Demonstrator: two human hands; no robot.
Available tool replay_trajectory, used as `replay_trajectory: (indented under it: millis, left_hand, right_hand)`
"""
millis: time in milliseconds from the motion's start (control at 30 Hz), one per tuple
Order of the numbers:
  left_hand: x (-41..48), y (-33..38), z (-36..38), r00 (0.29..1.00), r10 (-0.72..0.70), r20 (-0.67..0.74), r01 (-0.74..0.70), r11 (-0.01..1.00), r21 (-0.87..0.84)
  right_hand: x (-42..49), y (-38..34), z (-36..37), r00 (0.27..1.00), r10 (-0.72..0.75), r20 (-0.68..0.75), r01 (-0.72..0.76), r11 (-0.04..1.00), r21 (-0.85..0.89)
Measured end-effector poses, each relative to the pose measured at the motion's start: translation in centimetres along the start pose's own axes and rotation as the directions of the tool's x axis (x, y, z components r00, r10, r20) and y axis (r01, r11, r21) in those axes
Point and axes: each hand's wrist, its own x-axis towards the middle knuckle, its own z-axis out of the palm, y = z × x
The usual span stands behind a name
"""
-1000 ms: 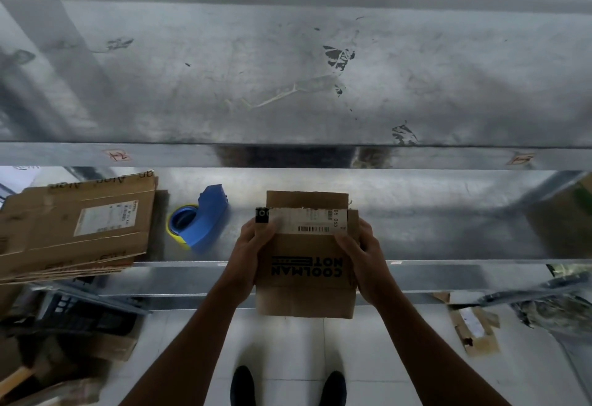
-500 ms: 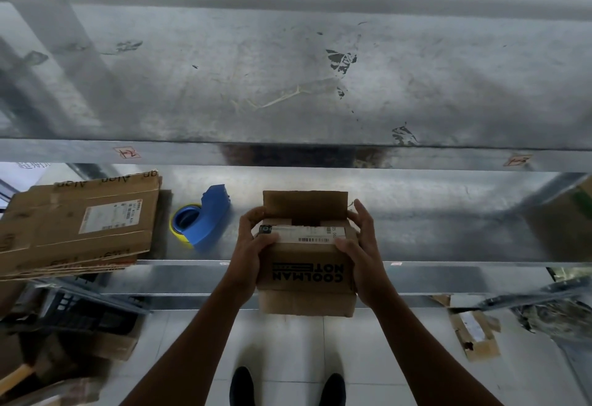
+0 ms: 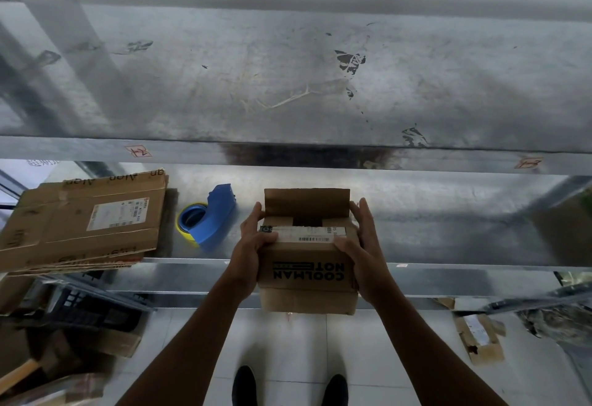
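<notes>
A small brown cardboard box (image 3: 307, 264) printed "COOLMAN NOT" sits at the front edge of the lower metal shelf (image 3: 448, 223). Its far flap stands up and a near flap with a white barcode label is folded down over the top, leaving a dark gap. My left hand (image 3: 253, 245) grips the box's left side, thumb pressing on the labelled flap. My right hand (image 3: 362, 251) grips the right side, thumb on the flap, fingers reaching up beside the raised far flap.
A blue tape dispenser (image 3: 208, 219) with yellow-rimmed tape lies left of the box. Flattened cardboard (image 3: 83, 223) is stacked at the shelf's left end. An upper metal shelf (image 3: 288, 85) overhangs. Torn cardboard (image 3: 479, 338) and clutter lie on the tiled floor by my shoes.
The flat box has been squared up into a box shape. The labelled flap has folded down over the top, and my fingers have moved up along the sides.
</notes>
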Motion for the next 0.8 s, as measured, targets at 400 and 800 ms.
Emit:
replay_trajectory:
  millis: [400, 800]
  left_hand:
    - [0.7, 0.3, -0.2, 1.0, 0.006, -0.019, -0.007, 0.998, -0.054]
    - [2.7, -1.0, -1.6, 0.997, 0.08, 0.009, -0.081, 0.988, 0.13]
  right_hand:
    - [1.1, -0.1, 0.2, 0.998, 0.033, -0.047, -0.034, 0.999, -0.013]
    - [3.4, 2.8, -0.1, 0.996, -0.07, -0.058, 0.056, 0.976, -0.21]
